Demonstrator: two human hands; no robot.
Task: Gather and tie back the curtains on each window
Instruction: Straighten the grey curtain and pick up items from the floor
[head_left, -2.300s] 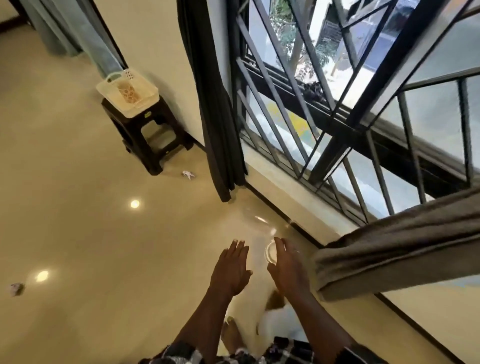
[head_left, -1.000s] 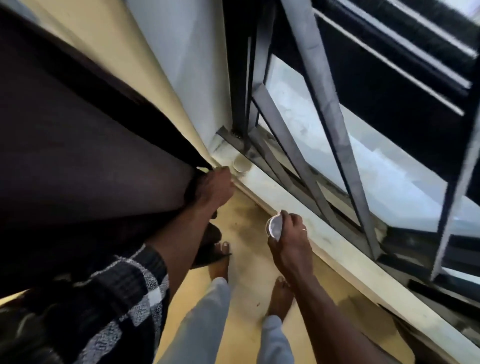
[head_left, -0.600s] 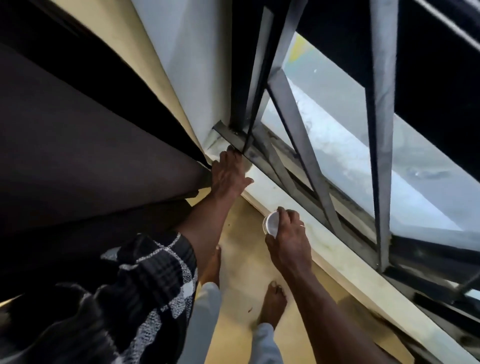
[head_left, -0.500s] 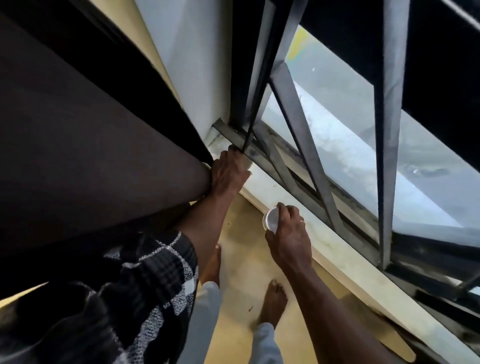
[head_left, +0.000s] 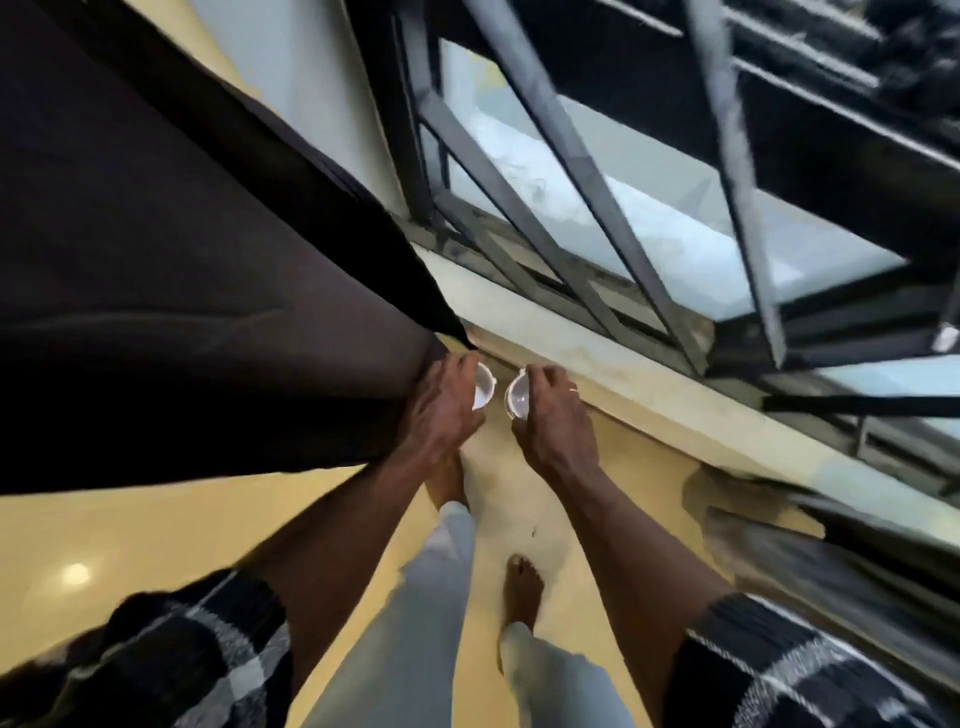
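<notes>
A dark brown curtain (head_left: 197, 270) fills the left of the head view, draped over my left forearm. My left hand (head_left: 441, 410) is closed around a small white round piece (head_left: 483, 387) at the curtain's lower edge. My right hand (head_left: 550, 415) grips a matching white round piece (head_left: 518, 397), its hollow side facing the other. The two pieces are a few centimetres apart, just below the window sill (head_left: 597, 374). What links them to the curtain is hidden behind my hands.
A dark metal window grille (head_left: 571, 171) with diagonal bars stands above the sill. A second grey curtain (head_left: 831, 551) hangs blurred at the lower right. My bare feet stand on the glossy yellow floor (head_left: 156, 530) below my hands.
My left hand has left the sill corner and now holds a white round piece. It has come down beside my right hand, which still holds its own piece.
</notes>
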